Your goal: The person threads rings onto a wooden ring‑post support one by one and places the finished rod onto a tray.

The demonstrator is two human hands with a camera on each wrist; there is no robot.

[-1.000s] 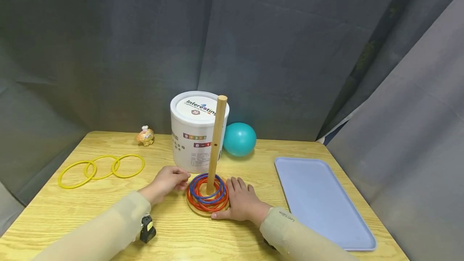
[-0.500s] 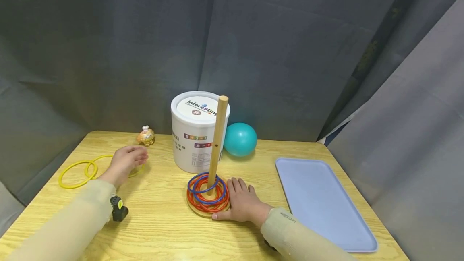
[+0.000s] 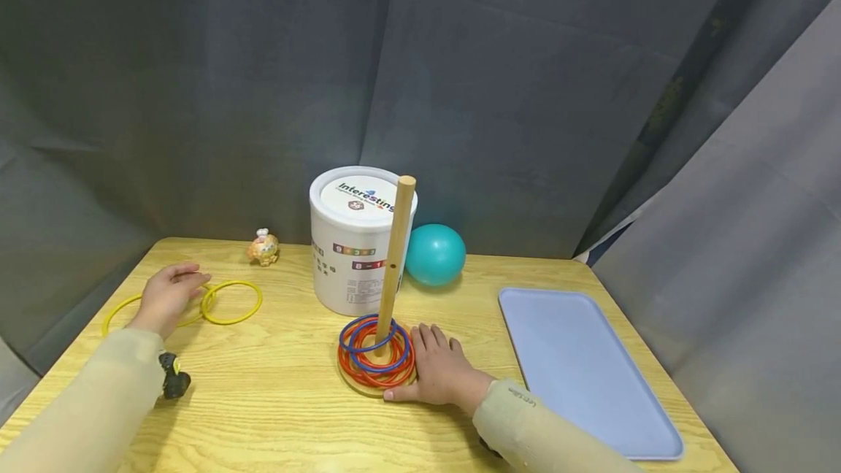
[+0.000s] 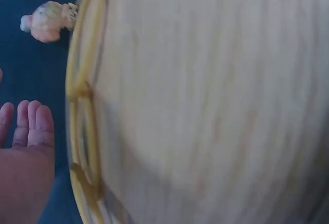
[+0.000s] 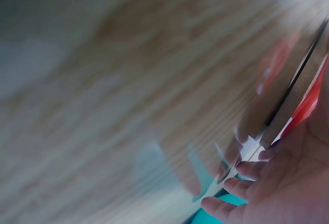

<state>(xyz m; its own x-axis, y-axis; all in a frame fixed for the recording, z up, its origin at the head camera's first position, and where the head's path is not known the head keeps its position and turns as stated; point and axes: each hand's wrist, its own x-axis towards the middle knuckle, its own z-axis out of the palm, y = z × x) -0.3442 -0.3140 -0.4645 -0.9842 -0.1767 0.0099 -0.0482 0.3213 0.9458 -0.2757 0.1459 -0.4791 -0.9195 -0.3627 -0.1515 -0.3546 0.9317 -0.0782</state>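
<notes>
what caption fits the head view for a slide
Left hand over yellow rings; right hand steadies ring-toss base.

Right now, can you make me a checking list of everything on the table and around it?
Surface: wooden table, bare grain.
Job's things: yellow rings lying flat; red and blue rings round the wooden peg.
Clutter: white tub, teal ball, small figurine, blue tray.
Hands: left hand over the yellow rings, fingers relaxed; right hand flat beside the peg's base.
Cables: nothing seen.
Surroundings: grey curtain.
</notes>
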